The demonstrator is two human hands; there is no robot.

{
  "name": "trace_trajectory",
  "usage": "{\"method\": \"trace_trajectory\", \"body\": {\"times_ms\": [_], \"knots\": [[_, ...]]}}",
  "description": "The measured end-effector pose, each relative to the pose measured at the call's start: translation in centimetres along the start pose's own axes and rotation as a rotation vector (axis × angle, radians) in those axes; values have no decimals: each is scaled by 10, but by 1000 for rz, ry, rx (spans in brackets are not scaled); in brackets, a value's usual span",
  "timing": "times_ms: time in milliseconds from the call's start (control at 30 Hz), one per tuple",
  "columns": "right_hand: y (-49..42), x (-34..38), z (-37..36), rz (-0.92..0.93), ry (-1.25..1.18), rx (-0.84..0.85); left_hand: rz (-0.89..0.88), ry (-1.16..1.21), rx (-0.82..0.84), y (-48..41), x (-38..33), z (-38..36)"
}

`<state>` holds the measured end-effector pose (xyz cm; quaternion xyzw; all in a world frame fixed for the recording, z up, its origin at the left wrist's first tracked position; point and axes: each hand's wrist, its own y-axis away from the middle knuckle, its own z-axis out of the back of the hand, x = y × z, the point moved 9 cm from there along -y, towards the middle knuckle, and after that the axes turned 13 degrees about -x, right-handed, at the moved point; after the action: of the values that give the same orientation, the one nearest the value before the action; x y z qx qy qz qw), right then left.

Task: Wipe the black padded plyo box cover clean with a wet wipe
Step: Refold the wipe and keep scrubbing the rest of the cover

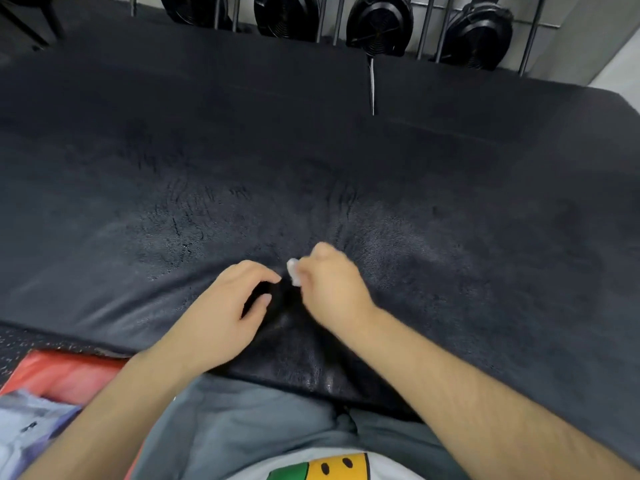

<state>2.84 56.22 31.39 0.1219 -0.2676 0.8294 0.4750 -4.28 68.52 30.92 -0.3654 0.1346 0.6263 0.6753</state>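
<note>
Both hands are down at the near edge of the black padded plyo box cover [311, 161], right one pinching the wipe.

So my right hand [332, 289] has its fingers curled shut around a small scrunched-up white wet wipe [294, 271], only a bit of it poking out on the left side of my fist, right down at the cover, though I can't tell if it's actually touching. My left hand [225, 306] sits just beside it, fingers loosely curled and thumb out, holding nothing, resting on the cover. That leathery black surface fills pretty much everything from left to right, all creased and crackly near the middle. Far side has a row of black round weight plates [379, 24] on a metal rack. Near left on the floor there's a red and pale blue bag thing [52, 393], kinda blurry.
</note>
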Motion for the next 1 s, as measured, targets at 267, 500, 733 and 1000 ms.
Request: {"method": "trace_trajectory", "body": {"times_ms": [267,500,733,1000], "knots": [[26,-18,11,-70,-10,43,-121,-70,148,-18,-19,-49],[23,-16,2,-146,-80,13,-35,-46,97,-27,-14,-50],[-40,-63,9,-275,-15,-99,-19,-47,72,-31,-9,-46],[-60,-65,-1,-226,-103,-54,-3,-280,-75,-54,7,-42]]}}
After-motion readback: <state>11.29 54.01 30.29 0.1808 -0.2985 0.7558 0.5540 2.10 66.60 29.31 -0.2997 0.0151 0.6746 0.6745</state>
